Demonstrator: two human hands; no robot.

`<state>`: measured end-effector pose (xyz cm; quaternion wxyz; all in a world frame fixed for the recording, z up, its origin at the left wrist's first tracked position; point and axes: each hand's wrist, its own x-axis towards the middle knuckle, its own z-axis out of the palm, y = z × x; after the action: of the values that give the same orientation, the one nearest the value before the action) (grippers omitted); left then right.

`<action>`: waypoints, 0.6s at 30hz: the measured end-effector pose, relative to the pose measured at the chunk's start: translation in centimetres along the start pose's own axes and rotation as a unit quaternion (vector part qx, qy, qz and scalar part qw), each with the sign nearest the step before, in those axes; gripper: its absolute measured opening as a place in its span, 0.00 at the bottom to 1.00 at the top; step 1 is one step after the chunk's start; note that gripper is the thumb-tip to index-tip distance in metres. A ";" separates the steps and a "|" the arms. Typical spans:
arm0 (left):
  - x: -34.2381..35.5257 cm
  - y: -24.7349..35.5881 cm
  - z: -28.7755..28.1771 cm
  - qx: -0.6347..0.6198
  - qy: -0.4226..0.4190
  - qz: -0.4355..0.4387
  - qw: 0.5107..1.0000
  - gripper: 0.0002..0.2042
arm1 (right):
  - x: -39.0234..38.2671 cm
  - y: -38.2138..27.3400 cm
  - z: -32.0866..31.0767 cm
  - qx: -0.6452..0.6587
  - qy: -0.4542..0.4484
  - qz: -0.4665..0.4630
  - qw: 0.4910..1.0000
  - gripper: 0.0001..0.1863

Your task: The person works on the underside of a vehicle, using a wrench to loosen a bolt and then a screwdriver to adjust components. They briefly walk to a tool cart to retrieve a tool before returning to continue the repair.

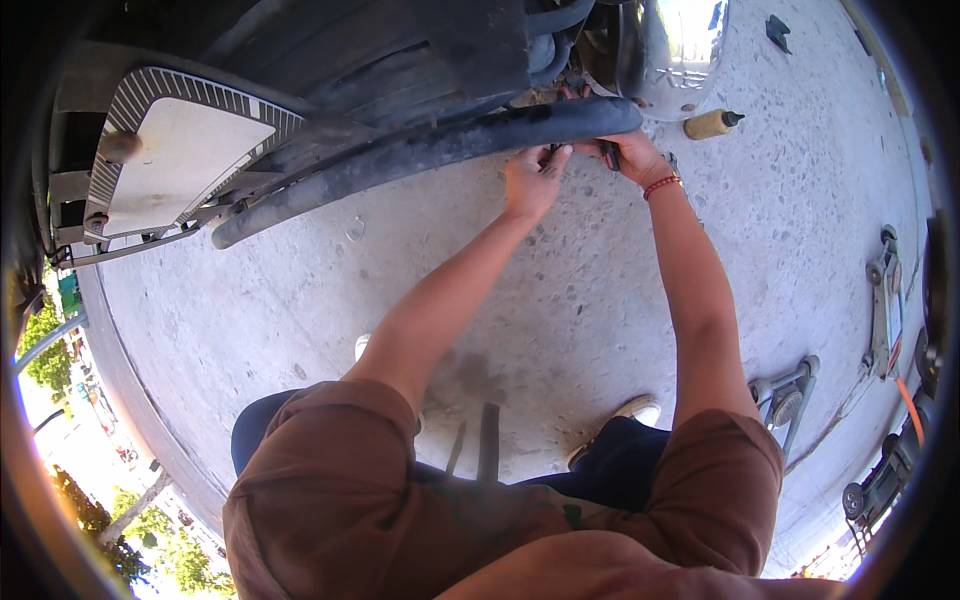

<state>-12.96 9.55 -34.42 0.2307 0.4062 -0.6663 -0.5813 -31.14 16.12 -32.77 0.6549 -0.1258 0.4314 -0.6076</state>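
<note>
A long black rubber tube point(420, 152) runs slantwise under a dark vehicle body point(380, 50) at the top of the head view. My left hand point(532, 180) reaches up and pinches the tube's underside near its right part. My right hand point(632, 155), with a red band on the wrist, grips a small dark tool at the tube's right end. What the tool touches is hidden behind the tube.
A ribbed footboard point(185, 150) with a pale centre sticks out at upper left. A yellow bottle point(712, 123) lies on the concrete floor point(560, 300) beside a chrome part point(675, 50). Floor jacks point(885, 300) and a wheeled stand point(785, 400) sit at right.
</note>
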 end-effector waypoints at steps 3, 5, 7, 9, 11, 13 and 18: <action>-0.1 0.3 0.1 -0.053 -0.006 0.003 0.999 0.12 | -0.7 -0.6 0.5 0.111 -0.063 0.041 0.991 0.29; -0.4 1.1 0.3 -0.064 -0.004 -0.002 0.998 0.11 | -1.0 -0.6 0.6 0.124 -0.065 0.054 0.989 0.28; -0.7 1.9 0.4 -0.063 -0.005 -0.007 0.998 0.11 | -1.2 -0.3 0.8 0.098 -0.043 0.052 0.993 0.28; -0.9 2.4 0.6 -0.049 -0.007 -0.012 0.999 0.10 | -0.9 -0.4 0.3 0.114 -0.080 0.065 0.988 0.27; -0.8 2.0 0.7 -0.053 0.005 0.013 0.999 0.09 | -0.4 -0.4 0.3 0.125 -0.113 0.064 0.984 0.27; -0.7 2.0 0.8 -0.054 0.005 0.017 0.998 0.09 | -0.1 -0.3 0.3 0.128 -0.135 0.048 0.981 0.26; -0.9 3.0 0.7 -0.034 -0.014 -0.004 0.999 0.08 | 0.6 0.1 0.5 0.164 -0.140 0.015 0.976 0.26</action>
<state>-13.79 10.63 -31.58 0.2325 0.3928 -0.6475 -0.6102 -30.75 15.41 -32.77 0.7296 -0.0937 0.2316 -0.6366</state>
